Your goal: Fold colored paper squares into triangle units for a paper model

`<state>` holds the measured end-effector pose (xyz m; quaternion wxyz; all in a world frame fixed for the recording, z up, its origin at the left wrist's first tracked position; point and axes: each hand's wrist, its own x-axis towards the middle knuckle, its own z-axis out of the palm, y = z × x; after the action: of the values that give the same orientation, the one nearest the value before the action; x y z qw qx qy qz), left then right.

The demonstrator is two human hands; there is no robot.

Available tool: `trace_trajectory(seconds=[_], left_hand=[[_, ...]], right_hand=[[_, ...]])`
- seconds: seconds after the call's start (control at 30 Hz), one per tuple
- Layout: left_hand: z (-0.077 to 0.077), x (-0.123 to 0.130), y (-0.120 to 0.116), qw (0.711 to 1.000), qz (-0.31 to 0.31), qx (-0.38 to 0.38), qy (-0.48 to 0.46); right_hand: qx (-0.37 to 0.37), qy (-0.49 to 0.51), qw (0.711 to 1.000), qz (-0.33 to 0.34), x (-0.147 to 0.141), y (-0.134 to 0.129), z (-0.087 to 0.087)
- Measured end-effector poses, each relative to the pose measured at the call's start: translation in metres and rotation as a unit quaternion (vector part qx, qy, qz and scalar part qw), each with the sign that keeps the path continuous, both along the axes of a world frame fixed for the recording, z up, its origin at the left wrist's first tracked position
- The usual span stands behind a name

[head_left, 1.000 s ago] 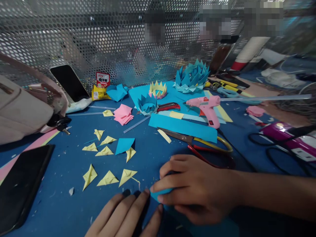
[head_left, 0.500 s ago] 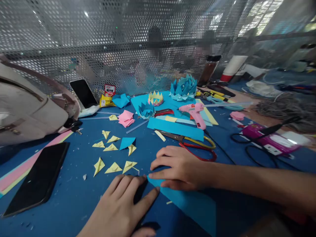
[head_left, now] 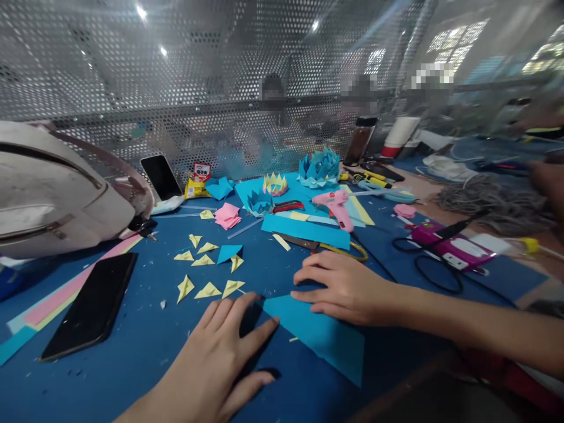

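Observation:
A folded-looking piece of blue paper [head_left: 328, 335] lies on the dark blue table with its narrow tip to the left. My left hand [head_left: 220, 352] rests beside that tip, fingers stretched and thumb apart, its fingertips at or just touching the paper. Across the paper's upper edge lies my right hand [head_left: 343, 288], fingers spread and flat, pressing nothing between them. Behind it are scissors [head_left: 304, 241] with yellow and red handles, partly covered by a blue paper strip [head_left: 308, 230] and by the hand. Several small folded yellow paper pieces [head_left: 207, 290] sit left of the hands.
A pink glue gun [head_left: 337, 205] stands near blue paper flowers [head_left: 321, 167]. To the left are a black phone [head_left: 92, 305], coloured strips and a pale backpack [head_left: 57, 188]. A purple power strip [head_left: 453, 247] with cables lies right. A perforated metal screen [head_left: 176, 76] closes the back.
My right hand has slid right along the paper, uncovering more of its left part. My left hand stays near the tip, thumb now more visible. The camera view has shifted.

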<state>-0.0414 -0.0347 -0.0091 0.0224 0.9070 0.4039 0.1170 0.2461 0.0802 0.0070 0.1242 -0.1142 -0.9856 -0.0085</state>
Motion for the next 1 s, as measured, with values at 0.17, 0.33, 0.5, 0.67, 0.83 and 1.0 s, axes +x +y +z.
trace_trajectory(seconds=[0.17,0.33,0.5,0.67,0.83,1.0], left_hand=[[0.002,0.001,-0.002,1.0,0.008,-0.001,-0.01],[0.004,0.004,-0.002,0.999,0.013,-0.044,0.008],[0.004,0.004,-0.002,1.0,0.007,-0.028,0.003],[-0.001,0.002,-0.002,0.999,0.001,-0.045,0.026],[0.0,0.001,-0.001,0.999,0.003,-0.029,0.018],[0.019,0.009,0.007,0.998,-0.031,-0.047,0.026]], right_hand=[[-0.02,-0.023,0.999,-0.015,0.0,-0.004,0.006],[-0.011,-0.018,1.0,0.02,-0.027,-0.003,0.004],[0.017,-0.022,0.998,0.059,-0.058,0.004,-0.001],[0.036,-0.024,0.997,0.058,-0.055,0.002,-0.003],[0.012,-0.013,1.0,0.013,-0.022,-0.005,0.004],[-0.047,-0.021,0.997,-0.052,-0.008,-0.01,0.017]])
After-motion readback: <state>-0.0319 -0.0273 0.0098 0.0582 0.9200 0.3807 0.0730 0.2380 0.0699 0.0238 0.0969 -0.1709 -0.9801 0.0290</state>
